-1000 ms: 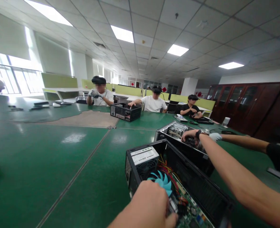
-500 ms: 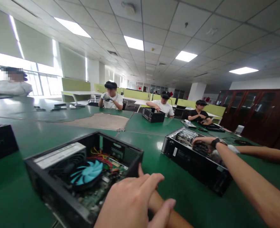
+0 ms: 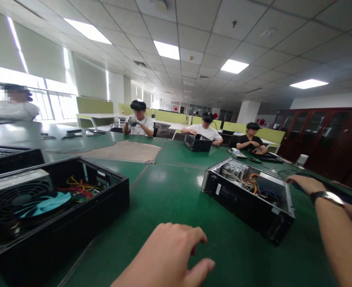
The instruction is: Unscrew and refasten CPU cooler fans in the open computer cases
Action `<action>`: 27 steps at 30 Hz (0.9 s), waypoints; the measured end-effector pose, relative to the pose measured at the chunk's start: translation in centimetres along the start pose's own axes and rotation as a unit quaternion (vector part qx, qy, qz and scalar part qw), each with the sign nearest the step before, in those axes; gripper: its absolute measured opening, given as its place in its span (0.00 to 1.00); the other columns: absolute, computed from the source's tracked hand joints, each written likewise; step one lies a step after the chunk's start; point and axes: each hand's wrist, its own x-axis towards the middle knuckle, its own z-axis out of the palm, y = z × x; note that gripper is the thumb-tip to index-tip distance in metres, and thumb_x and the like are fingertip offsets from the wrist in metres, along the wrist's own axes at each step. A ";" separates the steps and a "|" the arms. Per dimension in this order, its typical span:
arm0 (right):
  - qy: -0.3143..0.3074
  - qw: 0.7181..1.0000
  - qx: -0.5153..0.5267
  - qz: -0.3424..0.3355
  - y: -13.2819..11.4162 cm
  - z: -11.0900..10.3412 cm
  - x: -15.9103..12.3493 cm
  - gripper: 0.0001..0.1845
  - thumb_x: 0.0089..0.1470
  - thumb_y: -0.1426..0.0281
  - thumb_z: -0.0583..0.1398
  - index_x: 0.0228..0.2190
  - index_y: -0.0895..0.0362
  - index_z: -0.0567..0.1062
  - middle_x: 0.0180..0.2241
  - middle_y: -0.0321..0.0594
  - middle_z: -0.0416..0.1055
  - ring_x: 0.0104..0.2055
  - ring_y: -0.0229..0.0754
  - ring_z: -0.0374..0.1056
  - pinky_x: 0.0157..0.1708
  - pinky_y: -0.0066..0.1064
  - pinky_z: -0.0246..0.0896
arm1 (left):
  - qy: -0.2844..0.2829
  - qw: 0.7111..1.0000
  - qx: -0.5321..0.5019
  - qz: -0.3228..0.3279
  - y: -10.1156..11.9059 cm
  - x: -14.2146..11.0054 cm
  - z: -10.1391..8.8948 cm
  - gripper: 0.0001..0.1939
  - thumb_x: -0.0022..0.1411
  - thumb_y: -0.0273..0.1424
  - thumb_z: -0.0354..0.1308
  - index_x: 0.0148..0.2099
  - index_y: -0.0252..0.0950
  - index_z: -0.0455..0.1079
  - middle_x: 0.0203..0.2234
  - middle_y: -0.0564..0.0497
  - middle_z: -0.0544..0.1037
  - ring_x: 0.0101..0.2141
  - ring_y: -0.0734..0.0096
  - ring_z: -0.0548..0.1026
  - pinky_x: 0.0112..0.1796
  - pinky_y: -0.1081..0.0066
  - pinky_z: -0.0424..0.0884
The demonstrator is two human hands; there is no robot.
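My left hand [image 3: 174,253] is over the green table [image 3: 160,199] near the bottom middle. Its thumb stands apart from the loosely bent fingers, and nothing shows in its grasp. My right hand is out of view. To the left, apart from my hand, lies an open black computer case [image 3: 74,223]. Inside are a light-blue fan [image 3: 46,204], a power supply [image 3: 20,181] and red and yellow wires [image 3: 81,186]. On the right stands a second open computer case [image 3: 247,203], holding bundled cables and a metal drive cage.
A co-worker's arm with a watch [image 3: 328,197] reaches in from the right, beyond the second case. Another case [image 3: 14,161] sits at the far left. Several people are seated across the table, one beside a small case [image 3: 197,143]. A beige mat [image 3: 118,152] lies mid-table.
The case with the blue fan has slid left, away from my left hand. My other arm has left the view. The co-worker's watch hand has pulled out of the right case and moved right.
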 end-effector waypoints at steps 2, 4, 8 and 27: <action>-0.010 1.000 0.011 -0.007 0.2 -1.1 -2.8 0.17 0.51 0.57 0.52 0.32 0.45 0.79 0.30 0.24 0.79 0.40 0.51 0.76 0.37 0.44 0.71 | -0.031 1.000 0.006 0.003 -0.6 0.3 0.4 0.11 0.57 0.42 0.64 0.43 0.48 0.77 0.34 0.52 0.82 0.36 0.55 0.79 0.37 0.62 0.67; -0.053 0.998 0.028 -0.015 0.6 -1.5 -6.0 0.19 0.50 0.54 0.51 0.34 0.41 0.79 0.34 0.24 0.80 0.42 0.52 0.77 0.35 0.44 0.72 | -0.042 0.999 0.009 0.025 -1.2 0.5 0.9 0.15 0.56 0.30 0.63 0.46 0.48 0.76 0.40 0.52 0.82 0.41 0.55 0.79 0.40 0.63 0.69; -0.120 0.992 0.044 -0.010 1.4 0.4 -10.7 0.17 0.39 0.56 0.58 0.34 0.27 0.78 0.33 0.20 0.80 0.46 0.54 0.77 0.29 0.42 0.74 | -0.069 0.992 -0.013 0.106 -1.4 0.5 1.0 0.33 0.48 0.13 0.51 0.49 0.51 0.73 0.49 0.56 0.77 0.49 0.65 0.76 0.46 0.70 0.69; 0.011 0.991 -0.131 0.003 2.0 0.8 -15.5 0.18 0.58 0.62 0.48 0.33 0.51 0.76 0.35 0.20 0.80 0.37 0.49 0.78 0.26 0.46 0.65 | 0.000 0.972 -0.012 0.233 -0.1 13.8 2.3 0.14 0.70 0.37 0.54 0.52 0.37 0.73 0.48 0.46 0.78 0.48 0.61 0.76 0.50 0.65 0.69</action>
